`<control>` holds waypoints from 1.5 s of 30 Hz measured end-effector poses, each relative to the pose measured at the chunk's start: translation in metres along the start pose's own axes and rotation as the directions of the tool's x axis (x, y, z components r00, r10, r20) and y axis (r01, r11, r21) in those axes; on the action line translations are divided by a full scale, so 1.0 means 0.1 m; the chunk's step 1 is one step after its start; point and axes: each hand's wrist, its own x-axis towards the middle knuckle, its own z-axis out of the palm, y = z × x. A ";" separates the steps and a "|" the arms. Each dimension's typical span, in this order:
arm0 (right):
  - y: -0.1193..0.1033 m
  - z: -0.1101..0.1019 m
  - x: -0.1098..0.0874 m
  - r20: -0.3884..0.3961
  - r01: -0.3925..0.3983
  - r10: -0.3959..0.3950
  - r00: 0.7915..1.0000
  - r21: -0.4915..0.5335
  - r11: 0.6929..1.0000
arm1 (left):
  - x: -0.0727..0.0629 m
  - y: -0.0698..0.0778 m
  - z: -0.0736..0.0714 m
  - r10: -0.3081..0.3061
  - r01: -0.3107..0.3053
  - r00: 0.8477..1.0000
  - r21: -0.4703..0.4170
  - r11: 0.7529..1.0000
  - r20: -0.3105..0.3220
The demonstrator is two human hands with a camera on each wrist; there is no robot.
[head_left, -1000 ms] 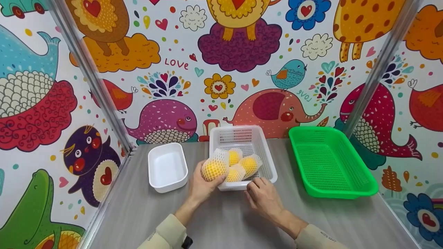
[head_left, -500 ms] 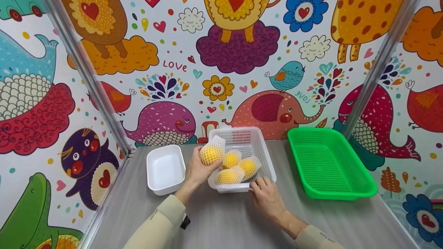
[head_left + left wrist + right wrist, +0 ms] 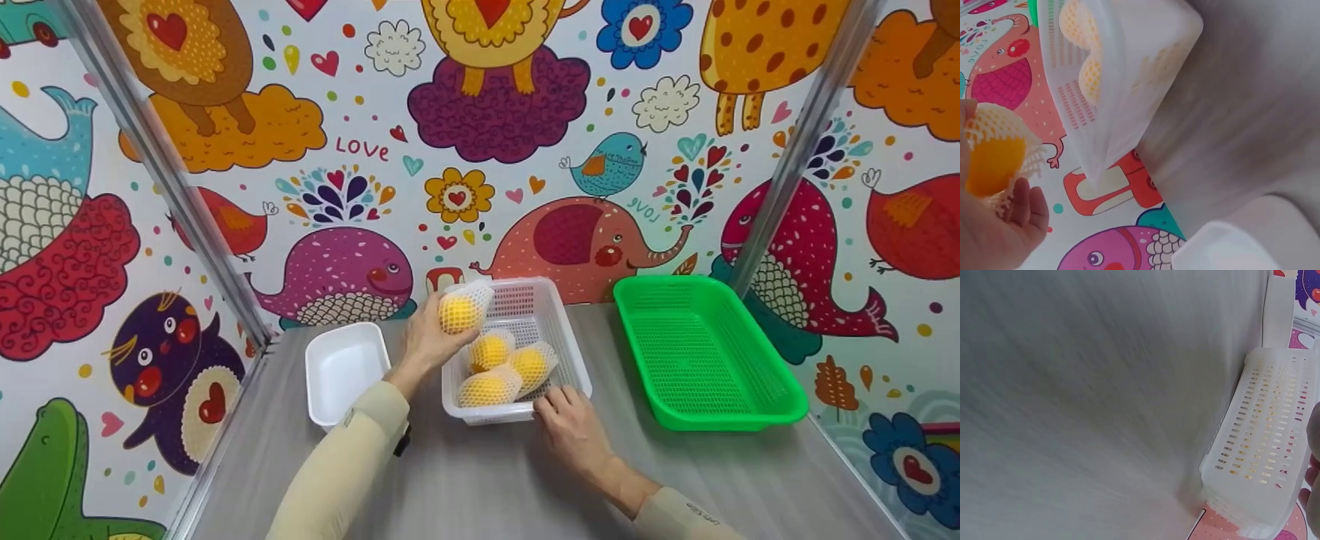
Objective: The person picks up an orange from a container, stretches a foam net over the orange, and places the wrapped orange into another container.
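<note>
My left hand (image 3: 435, 336) grips a yellow mango (image 3: 460, 313) in a white foam net, at the back left rim of the white perforated basket (image 3: 576, 360). Seen from the left wrist, fingers curl round the netted mango (image 3: 997, 163), apart from the basket wall (image 3: 1145, 67). Three more netted mangoes (image 3: 490, 388) lie together in the basket's left and near part. At the near right corner my right hand (image 3: 574, 431) holds the basket rim with curled fingers. Only its fingertips (image 3: 1313, 475) show at the right wrist view's edge, beside the basket (image 3: 1258, 433).
A small white tub (image 3: 346, 375) stands left of the basket, partly behind the left forearm. To the right is a green perforated basket (image 3: 712, 352). All stand on a grey table (image 3: 480, 480) against a cartoon-printed wall (image 3: 499, 112).
My left hand has raised its mango away from the others, towards the basket's back left. One mango in the basket now lies further to the near left. The right hand stays at the rim.
</note>
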 end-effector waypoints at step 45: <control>0.06 0.03 0.02 -0.003 0.015 -0.015 1.000 -0.004 1.000 | 1.21 -0.27 0.85 -0.058 -0.220 0.917 0.620 0.753 0.396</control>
